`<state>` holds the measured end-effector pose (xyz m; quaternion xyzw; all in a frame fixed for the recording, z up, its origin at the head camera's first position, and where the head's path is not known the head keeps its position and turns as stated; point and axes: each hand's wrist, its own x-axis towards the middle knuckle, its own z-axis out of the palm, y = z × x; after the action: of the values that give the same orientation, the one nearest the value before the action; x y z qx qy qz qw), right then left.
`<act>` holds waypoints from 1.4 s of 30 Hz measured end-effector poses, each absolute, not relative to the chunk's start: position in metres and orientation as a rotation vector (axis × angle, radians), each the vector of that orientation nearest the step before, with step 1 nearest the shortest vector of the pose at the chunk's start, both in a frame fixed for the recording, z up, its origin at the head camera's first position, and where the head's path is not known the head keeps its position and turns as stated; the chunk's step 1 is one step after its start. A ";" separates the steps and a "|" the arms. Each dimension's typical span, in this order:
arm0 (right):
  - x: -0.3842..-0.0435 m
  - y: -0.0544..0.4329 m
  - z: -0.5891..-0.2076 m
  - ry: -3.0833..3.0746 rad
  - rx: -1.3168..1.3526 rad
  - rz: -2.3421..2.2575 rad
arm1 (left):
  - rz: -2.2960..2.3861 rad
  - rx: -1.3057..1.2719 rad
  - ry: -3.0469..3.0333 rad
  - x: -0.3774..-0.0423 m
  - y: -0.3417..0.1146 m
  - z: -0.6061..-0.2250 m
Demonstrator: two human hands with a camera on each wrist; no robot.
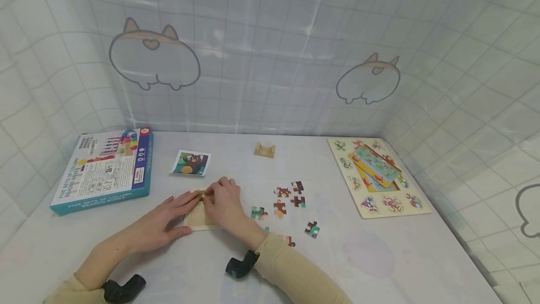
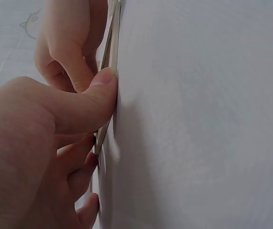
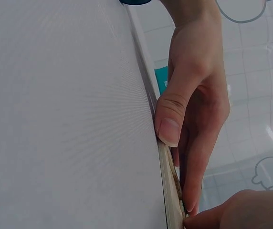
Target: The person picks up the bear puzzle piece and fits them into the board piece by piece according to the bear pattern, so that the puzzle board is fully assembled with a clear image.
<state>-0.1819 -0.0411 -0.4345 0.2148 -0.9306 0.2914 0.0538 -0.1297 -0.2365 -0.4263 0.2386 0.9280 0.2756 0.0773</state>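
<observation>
A shallow wooden puzzle tray [image 1: 198, 219] lies on the table with a pale, mostly bare base. My left hand [image 1: 162, 222] holds its left side, the thumb at the near edge and the fingers by the far left corner. In the right wrist view, the left thumb [image 3: 169, 131] presses on the tray's rim. My right hand [image 1: 223, 203] reaches over the tray and pinches a green jigsaw piece [image 1: 201, 194] at the far left corner, its fingers partly hiding it. Several loose jigsaw pieces [image 1: 280, 209] lie right of the tray, some partly behind the right forearm.
A picture card with a bear [image 1: 194, 162] lies beyond the tray. A blue-edged box [image 1: 109, 168] stands at the left. A small wooden stand [image 1: 265, 150] sits at the back. Far right lies a wooden animal board [image 1: 371, 208] with colourful cards [image 1: 377, 168] on it.
</observation>
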 end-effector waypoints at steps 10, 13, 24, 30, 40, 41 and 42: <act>-0.178 -0.033 -0.421 -2.855 0.708 0.923 | 0.796 0.714 2.790 -0.128 -0.235 -0.427; -0.172 -0.022 -0.411 -2.847 0.742 0.973 | 0.779 0.712 2.803 -0.128 -0.234 -0.426; -0.165 0.053 -0.405 -2.827 0.698 1.309 | 0.790 0.645 2.780 -0.128 -0.232 -0.426; -0.169 0.091 -0.404 -2.817 0.656 1.317 | 0.808 0.663 2.774 -0.126 -0.232 -0.425; -0.179 0.136 -0.412 -2.753 0.627 1.303 | 0.816 0.667 2.766 -0.125 -0.233 -0.424; -0.180 0.139 -0.414 -2.752 0.623 1.290 | 0.818 0.669 2.766 -0.125 -0.233 -0.424; -0.182 0.142 -0.416 -2.750 0.619 1.271 | 0.817 0.670 2.767 -0.125 -0.233 -0.424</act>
<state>-0.1824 0.1422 -0.4162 0.2000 -0.8891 0.4109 0.0251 -0.1251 -0.2327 -0.4244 0.2254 0.9304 0.2748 0.0897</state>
